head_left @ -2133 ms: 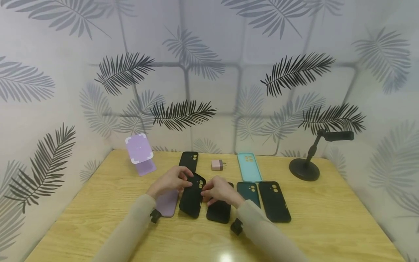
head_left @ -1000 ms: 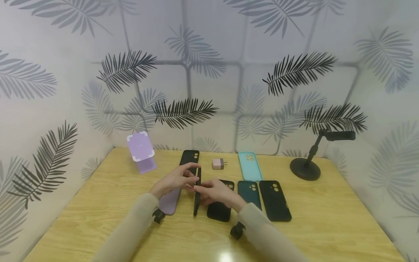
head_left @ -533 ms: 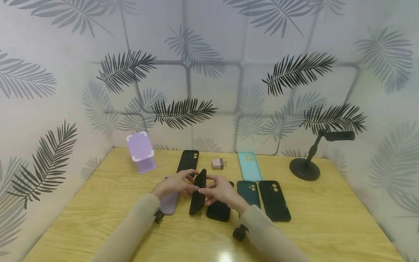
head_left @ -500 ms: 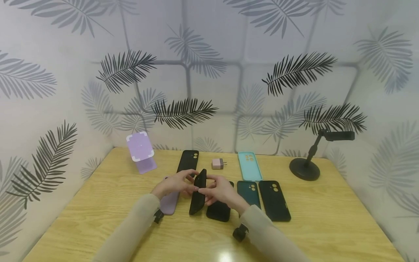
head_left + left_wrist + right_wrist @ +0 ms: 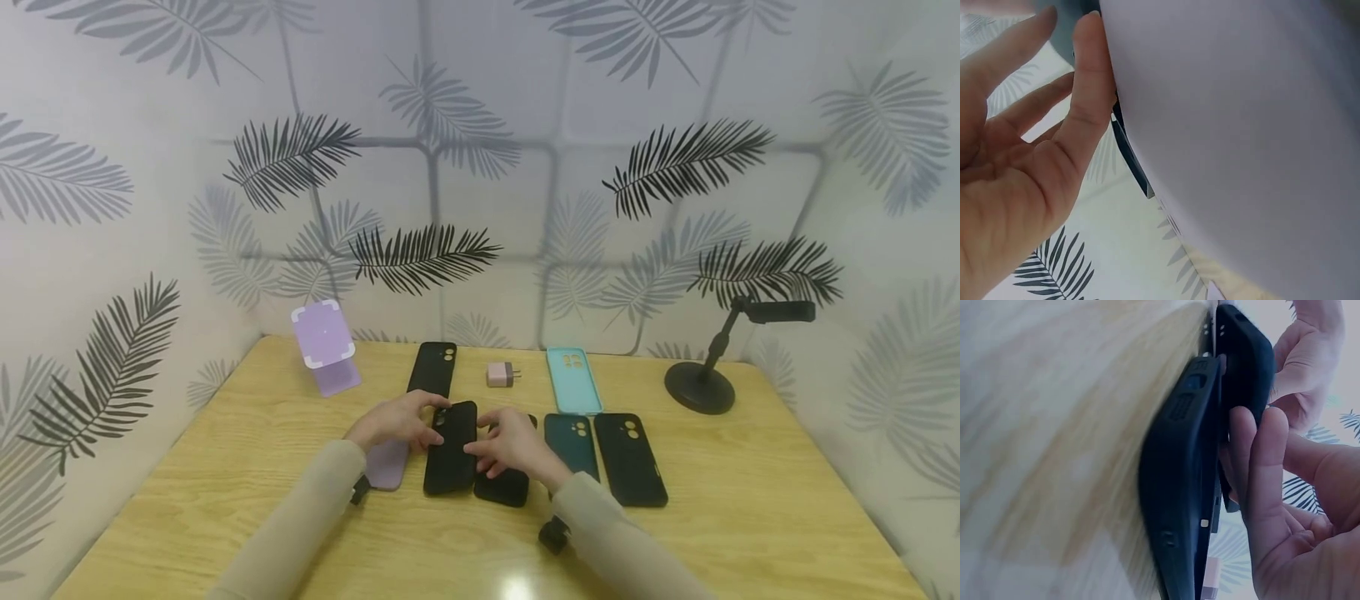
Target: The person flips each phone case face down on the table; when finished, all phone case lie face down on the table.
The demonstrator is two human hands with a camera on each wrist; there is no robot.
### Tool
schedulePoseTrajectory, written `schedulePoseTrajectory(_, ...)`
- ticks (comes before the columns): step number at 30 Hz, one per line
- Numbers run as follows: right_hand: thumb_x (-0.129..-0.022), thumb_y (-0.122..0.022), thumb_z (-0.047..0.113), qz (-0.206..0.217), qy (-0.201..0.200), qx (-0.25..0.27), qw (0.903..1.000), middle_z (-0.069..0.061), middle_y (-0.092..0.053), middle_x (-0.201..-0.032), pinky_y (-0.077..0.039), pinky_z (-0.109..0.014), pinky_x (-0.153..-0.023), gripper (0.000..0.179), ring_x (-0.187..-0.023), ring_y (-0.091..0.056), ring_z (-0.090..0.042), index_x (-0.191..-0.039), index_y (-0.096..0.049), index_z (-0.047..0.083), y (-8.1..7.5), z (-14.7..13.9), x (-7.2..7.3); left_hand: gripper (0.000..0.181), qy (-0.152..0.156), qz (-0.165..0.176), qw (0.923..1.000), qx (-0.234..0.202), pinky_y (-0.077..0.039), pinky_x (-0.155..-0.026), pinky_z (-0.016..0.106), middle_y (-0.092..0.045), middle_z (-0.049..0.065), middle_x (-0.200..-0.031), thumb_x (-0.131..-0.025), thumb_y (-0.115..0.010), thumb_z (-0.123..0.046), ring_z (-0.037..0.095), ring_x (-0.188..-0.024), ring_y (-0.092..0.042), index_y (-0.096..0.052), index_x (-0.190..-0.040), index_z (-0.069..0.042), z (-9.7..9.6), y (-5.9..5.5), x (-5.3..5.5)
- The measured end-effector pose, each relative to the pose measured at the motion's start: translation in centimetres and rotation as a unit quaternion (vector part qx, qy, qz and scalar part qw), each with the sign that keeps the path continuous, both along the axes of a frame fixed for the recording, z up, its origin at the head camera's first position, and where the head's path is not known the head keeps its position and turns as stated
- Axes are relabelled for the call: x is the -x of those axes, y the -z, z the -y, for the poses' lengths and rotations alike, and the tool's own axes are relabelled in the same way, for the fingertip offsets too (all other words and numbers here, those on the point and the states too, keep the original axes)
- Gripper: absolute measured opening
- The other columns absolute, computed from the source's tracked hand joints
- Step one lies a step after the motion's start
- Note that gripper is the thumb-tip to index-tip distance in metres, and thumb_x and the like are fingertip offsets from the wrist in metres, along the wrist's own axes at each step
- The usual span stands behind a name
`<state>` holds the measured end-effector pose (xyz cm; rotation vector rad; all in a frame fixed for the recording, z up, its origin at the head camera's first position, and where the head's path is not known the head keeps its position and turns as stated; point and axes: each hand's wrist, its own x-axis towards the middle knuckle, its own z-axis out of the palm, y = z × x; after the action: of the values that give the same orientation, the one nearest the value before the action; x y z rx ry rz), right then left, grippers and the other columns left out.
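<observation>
In the head view a black phone case [image 5: 452, 458] is tipped up at the middle of the front row, its camera cutouts at the upper left. My left hand [image 5: 401, 421] holds its upper left corner and left edge. My right hand [image 5: 517, 442] has thumb and fingertips at the right edge. Another black phone case [image 5: 504, 487] lies under the right hand, partly covered. Up close, the right wrist view shows the held case [image 5: 1244, 369] above the lying one [image 5: 1172, 462]. A lilac phone case [image 5: 388, 467] lies beneath the left wrist.
Behind are a black phone case [image 5: 432, 367], a pink charger plug [image 5: 499, 374] and a turquoise case [image 5: 574, 383]. A dark green case [image 5: 572, 442] and a black case [image 5: 630, 458] lie to the right. A lilac stand [image 5: 324, 337] and a black stand [image 5: 701, 387] flank them.
Between my hands, the black phone case has turned over through edge-on. Its camera cutouts have gone from the right to the left. The other things stay where they were.
</observation>
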<state>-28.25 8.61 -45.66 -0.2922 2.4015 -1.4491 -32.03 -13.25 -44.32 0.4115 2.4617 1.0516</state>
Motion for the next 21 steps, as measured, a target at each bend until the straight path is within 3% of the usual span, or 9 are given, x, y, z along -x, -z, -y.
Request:
schedulePoseTrajectory(7, -0.087, -0.074, 0.01, -0.02, -0.029, -0.045, 0.9984, -0.01, -0.072, -0.07, -0.055, -0.03, -0.045, 0.055, -0.051, -0.067, -0.015, -0.133, -0.053, -0.012, 0.03, 0.34, 0.11, 0.059, -0.009, -0.017, 0.9994, 0.029, -0.057, -0.06, 0.03, -0.054, 0.017, -0.132, -0.082, -0.077, -0.003, 0.017, -0.063, -0.065, -0.057, -0.137, -0.014, -0.11, 0.13, 0.3)
schedulePoseTrajectory(12, -0.088, -0.073, 0.009, -0.019, -0.033, -0.056, 0.9977, -0.008, -0.071, -0.067, -0.054, -0.028, -0.044, 0.05, -0.05, -0.065, -0.015, -0.129, -0.056, -0.012, -0.18, 0.54, 0.1, 0.059, 0.0, -0.042, 0.9973, 0.061, -0.055, -0.06, 0.028, -0.06, 0.014, -0.123, -0.081, -0.078, -0.004, 0.015, -0.06, -0.062, -0.058, -0.136, -0.015, -0.11, 0.15, 0.4)
schedulePoseTrajectory(16, -0.088, -0.073, 0.009, -0.01, -0.032, -0.058, 0.9978, -0.009, -0.071, -0.068, -0.055, -0.028, -0.045, 0.04, -0.052, -0.067, -0.016, -0.121, -0.063, -0.01, -0.29, 0.56, 0.18, 0.059, 0.014, -0.072, 0.9927, 0.096, -0.051, -0.071, 0.031, -0.065, 0.009, -0.116, -0.08, -0.08, -0.008, 0.016, -0.067, -0.06, -0.059, -0.135, -0.016, -0.18, 0.08, 0.42)
schedulePoseTrajectory(21, -0.088, -0.072, 0.008, -0.012, -0.043, -0.05, 0.9977, -0.01, -0.072, -0.072, -0.055, -0.029, -0.046, 0.032, -0.057, -0.07, -0.019, -0.114, -0.066, -0.01, -0.2, 0.39, 0.45, 0.058, 0.013, -0.091, 0.9894, 0.113, -0.046, -0.094, 0.042, -0.056, 0.01, -0.137, -0.08, -0.081, -0.011, 0.022, -0.099, -0.057, -0.06, -0.134, -0.015, -0.23, 0.04, 0.3)
